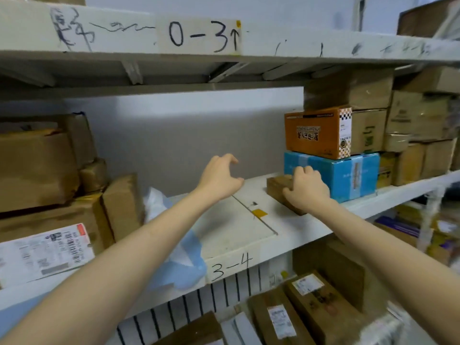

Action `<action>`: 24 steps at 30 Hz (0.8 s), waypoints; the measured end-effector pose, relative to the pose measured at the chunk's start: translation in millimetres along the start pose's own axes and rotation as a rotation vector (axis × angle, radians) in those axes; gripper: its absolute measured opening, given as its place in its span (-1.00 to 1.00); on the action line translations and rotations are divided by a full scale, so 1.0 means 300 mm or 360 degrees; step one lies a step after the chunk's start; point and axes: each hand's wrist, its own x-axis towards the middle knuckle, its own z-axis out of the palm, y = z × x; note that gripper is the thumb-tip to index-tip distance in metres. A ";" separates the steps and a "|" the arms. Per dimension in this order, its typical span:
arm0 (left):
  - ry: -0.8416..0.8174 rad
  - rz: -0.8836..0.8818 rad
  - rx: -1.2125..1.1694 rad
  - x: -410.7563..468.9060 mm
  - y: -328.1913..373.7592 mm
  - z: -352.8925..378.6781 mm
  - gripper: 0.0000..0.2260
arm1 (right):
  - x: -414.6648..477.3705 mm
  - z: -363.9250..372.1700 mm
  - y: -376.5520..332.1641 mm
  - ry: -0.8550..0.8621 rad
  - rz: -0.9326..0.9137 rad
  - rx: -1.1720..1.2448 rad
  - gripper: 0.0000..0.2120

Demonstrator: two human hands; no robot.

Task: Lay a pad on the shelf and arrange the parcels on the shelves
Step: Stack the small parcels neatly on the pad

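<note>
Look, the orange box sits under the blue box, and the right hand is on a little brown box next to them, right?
Not quite. In the head view the orange box sits on top of the blue box, not under it. The right hand is indeed on the little brown box next to them.

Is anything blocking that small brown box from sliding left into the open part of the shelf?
Nothing visible. The small brown box under the right hand has bare white pad to its left; the left hand hovers above, empty.
</note>
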 end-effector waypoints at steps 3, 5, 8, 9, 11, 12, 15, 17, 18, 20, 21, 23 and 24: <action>-0.0087 -0.0091 -0.0078 0.050 0.043 0.093 -0.59 | 0.040 0.033 0.101 -0.0130 -0.0056 -0.0220 -0.47; -0.0117 -0.0159 -0.0108 0.072 0.074 0.144 -0.59 | 0.063 0.054 0.147 -0.0248 -0.0112 -0.0324 -0.47; -0.0125 -0.0234 -0.0132 0.085 0.087 0.181 -0.60 | 0.080 0.099 0.164 -0.0423 -0.0116 -0.0359 -0.49; -0.0120 -0.0254 -0.0136 0.089 0.091 0.192 -0.60 | 0.083 0.114 0.171 -0.0437 -0.0104 -0.0313 -0.51; -0.0116 -0.0294 -0.0141 0.092 0.100 0.205 -0.60 | 0.084 0.137 0.182 -0.0377 -0.0098 -0.0165 -0.56; -0.0123 -0.0314 -0.0142 0.092 0.101 0.208 -0.61 | 0.085 0.145 0.185 -0.0329 -0.0120 -0.0099 -0.59; -0.0163 -0.0389 -0.0147 0.085 0.106 0.226 -0.62 | 0.077 0.149 0.195 -0.0206 -0.0246 0.0036 -0.69; -0.0198 -0.0461 -0.0164 0.077 0.106 0.238 -0.61 | 0.065 0.150 0.192 -0.0174 -0.0348 0.0114 -0.70; -0.0219 -0.0501 -0.0182 0.073 0.101 0.242 -0.60 | 0.057 0.147 0.185 -0.0178 -0.0389 0.0147 -0.71; -0.0251 -0.0579 -0.0207 0.063 0.092 0.249 -0.57 | 0.042 0.137 0.177 -0.0219 -0.0413 0.0253 -0.74; -0.0259 -0.0607 -0.0209 0.059 0.084 0.251 -0.53 | 0.036 0.121 0.171 -0.0244 -0.0396 0.0363 -0.75; -0.0258 -0.0673 -0.0226 0.047 0.067 0.247 -0.45 | 0.041 0.072 0.161 -0.0267 -0.0331 0.0681 -0.78; -0.0243 -0.0715 -0.0256 0.041 0.059 0.242 -0.43 | 0.049 0.044 0.158 -0.0276 -0.0278 0.0868 -0.81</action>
